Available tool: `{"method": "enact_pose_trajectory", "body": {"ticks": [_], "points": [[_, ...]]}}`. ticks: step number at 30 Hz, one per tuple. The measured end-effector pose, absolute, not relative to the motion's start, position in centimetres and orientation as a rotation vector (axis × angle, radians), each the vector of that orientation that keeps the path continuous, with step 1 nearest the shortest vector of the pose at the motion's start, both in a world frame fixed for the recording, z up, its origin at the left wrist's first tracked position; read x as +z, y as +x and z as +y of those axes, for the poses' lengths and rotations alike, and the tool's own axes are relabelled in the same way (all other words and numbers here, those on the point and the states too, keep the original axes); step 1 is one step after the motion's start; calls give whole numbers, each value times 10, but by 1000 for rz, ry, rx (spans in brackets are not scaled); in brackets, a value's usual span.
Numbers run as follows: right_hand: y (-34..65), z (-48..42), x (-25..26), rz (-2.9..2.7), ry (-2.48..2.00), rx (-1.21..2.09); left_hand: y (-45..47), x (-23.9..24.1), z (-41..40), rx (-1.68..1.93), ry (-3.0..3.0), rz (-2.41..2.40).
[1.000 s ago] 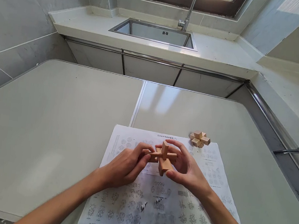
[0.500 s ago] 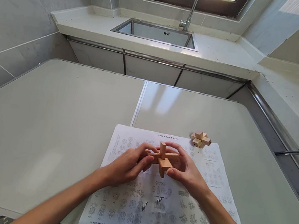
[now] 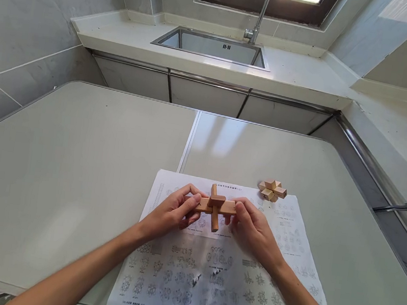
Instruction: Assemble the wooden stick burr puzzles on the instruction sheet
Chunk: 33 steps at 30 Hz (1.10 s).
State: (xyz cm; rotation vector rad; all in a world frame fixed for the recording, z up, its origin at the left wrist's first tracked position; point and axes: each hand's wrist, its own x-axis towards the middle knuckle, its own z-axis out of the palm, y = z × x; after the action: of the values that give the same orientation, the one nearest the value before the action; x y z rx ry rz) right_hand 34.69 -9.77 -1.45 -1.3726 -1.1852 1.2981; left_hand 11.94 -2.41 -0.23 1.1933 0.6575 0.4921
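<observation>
I hold a wooden cross-shaped puzzle of interlocked bars just above a printed sheet of diagrams. My left hand pinches the left end of its long horizontal bar. My right hand pinches the right end of the same bar. A short upright bar crosses the middle between my hands. A second, assembled wooden puzzle lies on the sheet's far right corner, apart from both hands.
The sheet lies on a pale table with a seam down the middle. Beyond it runs a counter with a steel sink and tap under a window. A counter edge with a metal rail runs along the right.
The puzzle has turned in my hands, so its long bar now lies level. My hands have moved apart to its two ends and slightly away from me.
</observation>
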Motion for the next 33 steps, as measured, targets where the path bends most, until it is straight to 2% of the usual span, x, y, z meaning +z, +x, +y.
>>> {"method": "enact_pose_trajectory", "body": {"ticks": [5,10,17,33], "points": [[347,-98,-13,-1109,-1155,1706,122,-1,-26,489,1213,684],[349,-96,-14,-800,-1059,1877,124,5,-24,550,1176,759],[360,-86,-21,-332,-1030,1720,123,4,-23,590,1127,779],[369,-79,-30,-111,-858,1408,121,1,-23,557,1179,767]]}}
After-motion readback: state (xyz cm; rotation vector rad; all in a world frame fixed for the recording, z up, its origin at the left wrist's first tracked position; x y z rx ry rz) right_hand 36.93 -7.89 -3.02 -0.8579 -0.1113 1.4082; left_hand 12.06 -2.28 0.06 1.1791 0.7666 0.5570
